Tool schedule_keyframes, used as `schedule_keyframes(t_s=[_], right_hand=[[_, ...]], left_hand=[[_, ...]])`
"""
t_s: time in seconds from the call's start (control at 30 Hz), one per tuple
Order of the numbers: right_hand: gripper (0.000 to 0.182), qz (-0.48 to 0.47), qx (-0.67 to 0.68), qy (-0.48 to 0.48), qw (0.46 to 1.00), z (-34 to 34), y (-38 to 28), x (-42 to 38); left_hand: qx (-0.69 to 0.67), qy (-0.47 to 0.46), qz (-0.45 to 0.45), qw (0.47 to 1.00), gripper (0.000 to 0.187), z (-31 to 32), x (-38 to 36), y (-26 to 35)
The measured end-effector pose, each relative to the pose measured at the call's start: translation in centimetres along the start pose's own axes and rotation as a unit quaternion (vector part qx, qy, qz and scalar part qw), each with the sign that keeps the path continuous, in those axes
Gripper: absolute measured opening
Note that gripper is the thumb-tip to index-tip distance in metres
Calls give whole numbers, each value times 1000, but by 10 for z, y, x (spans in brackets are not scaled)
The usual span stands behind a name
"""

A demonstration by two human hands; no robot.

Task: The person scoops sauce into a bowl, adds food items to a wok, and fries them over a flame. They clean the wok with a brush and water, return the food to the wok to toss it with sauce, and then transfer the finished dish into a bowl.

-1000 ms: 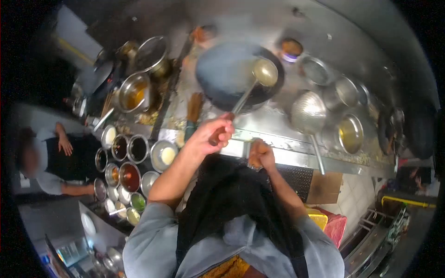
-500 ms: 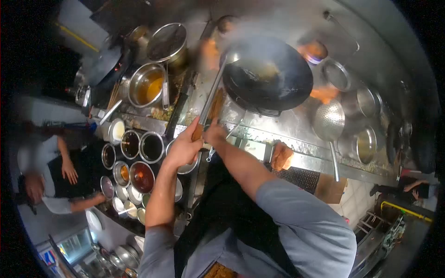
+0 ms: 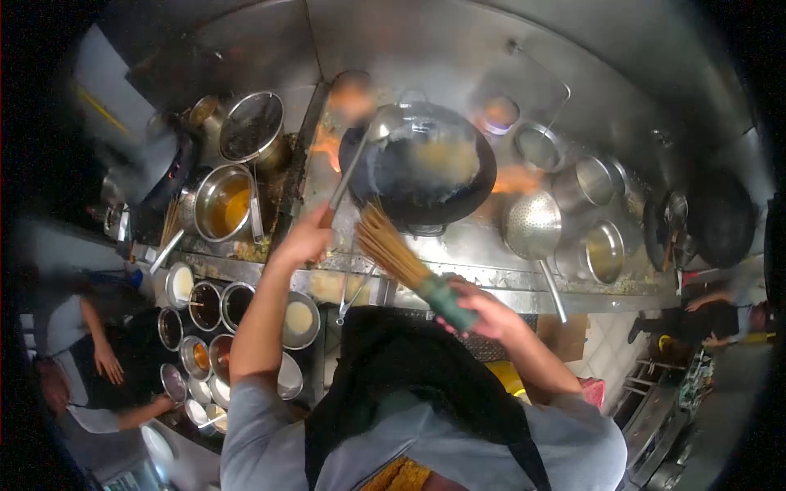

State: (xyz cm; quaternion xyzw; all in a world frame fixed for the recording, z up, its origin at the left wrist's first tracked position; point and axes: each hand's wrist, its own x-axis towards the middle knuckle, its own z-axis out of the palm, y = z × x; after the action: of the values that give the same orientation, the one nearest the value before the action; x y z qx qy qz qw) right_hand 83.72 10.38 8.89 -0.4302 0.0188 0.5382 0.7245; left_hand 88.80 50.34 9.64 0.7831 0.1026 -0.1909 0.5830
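Observation:
My left hand (image 3: 304,237) is closed round the wooden end of a long-handled ladle (image 3: 348,176), whose bowl rests at the left part of the large black wok (image 3: 417,192). Steam and some liquid show inside the wok. In my right hand (image 3: 489,311) is the green-wrapped handle of a bamboo brush (image 3: 401,258), its bristles spread up and left toward the wok's near rim. A perforated strainer (image 3: 533,224) lies right of the wok, with its handle toward me.
Flames (image 3: 516,178) burn beside the wok. Metal pots (image 3: 606,252) stand to the right. At the left are a pot of orange liquid (image 3: 225,209) and several sauce bowls (image 3: 301,319). A co-worker (image 3: 102,356) stands at far left; another person (image 3: 712,315) is at far right.
My right hand has moved right, away from my left hand, and has lifted the bamboo brush off the stove's left side. The view has shifted, and the wok appears lower and further left.

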Motion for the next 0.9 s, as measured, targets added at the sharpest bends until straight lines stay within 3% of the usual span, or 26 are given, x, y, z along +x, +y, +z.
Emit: schedule_keyframes(t_s=[0.03,0.13,0.17,0.2,0.23,0.27,0.3,0.37,0.4,0.47,0.5,0.57,0.6,0.67,0.7,0.73,0.8,0.83,0.9], right_hand=[[75,-40,18,11,999,3,-7,-26],[85,-189,12,120,974,20,-47,-61],[85,-241,-72,155,955,5,-63,-55],[85,-269,-151,167,936,-8,-89,-46],[83,-307,-263,279,871,-40,-104,-26],[82,-268,-424,362,786,-38,-131,-6],[80,-220,-568,426,669,-35,-159,16],[66,-180,-693,386,581,-86,-182,74],[66,-182,-693,380,585,-93,-184,93],[62,84,-700,251,663,-102,-192,122],[62,83,-703,245,663,-113,-197,137],[63,39,-830,311,462,-124,-202,157],[63,34,-832,306,461,-122,-206,159],[65,80,-761,230,602,-90,-214,135],[65,-52,-870,236,430,-169,-207,165],[65,-53,-871,234,428,-155,-208,159],[62,77,-596,273,751,-111,-209,142],[61,60,-682,266,678,-114,-209,145],[62,46,-690,269,670,-119,-208,148]], left_hand=[[49,14,-16,999,73,16,4,-10],[-170,-73,-71,980,55,72,-8,-33],[-259,-112,-92,955,47,89,-15,-32],[-436,-109,-131,884,28,102,-36,-11],[-541,-133,-147,817,21,114,-38,-15],[-638,-154,-161,737,14,125,-39,-18],[-642,-152,-159,735,14,134,-42,-14],[-721,-153,-148,660,6,143,-50,-2],[-722,-146,-147,661,6,140,-54,-2],[-700,-155,-120,687,6,138,-56,0],[-681,-151,-120,707,6,132,-57,3],[-685,-136,-130,704,6,133,-45,-10],[-682,-127,-138,707,6,131,-37,-15],[-663,-103,-140,728,8,130,-41,-3],[-662,-101,-136,730,9,128,-37,1],[-662,-96,-136,731,10,127,-36,3],[-661,-100,-125,733,12,124,-31,3],[-656,-110,-126,736,13,124,-31,0],[-638,-118,-128,750,14,122,-22,-6]])
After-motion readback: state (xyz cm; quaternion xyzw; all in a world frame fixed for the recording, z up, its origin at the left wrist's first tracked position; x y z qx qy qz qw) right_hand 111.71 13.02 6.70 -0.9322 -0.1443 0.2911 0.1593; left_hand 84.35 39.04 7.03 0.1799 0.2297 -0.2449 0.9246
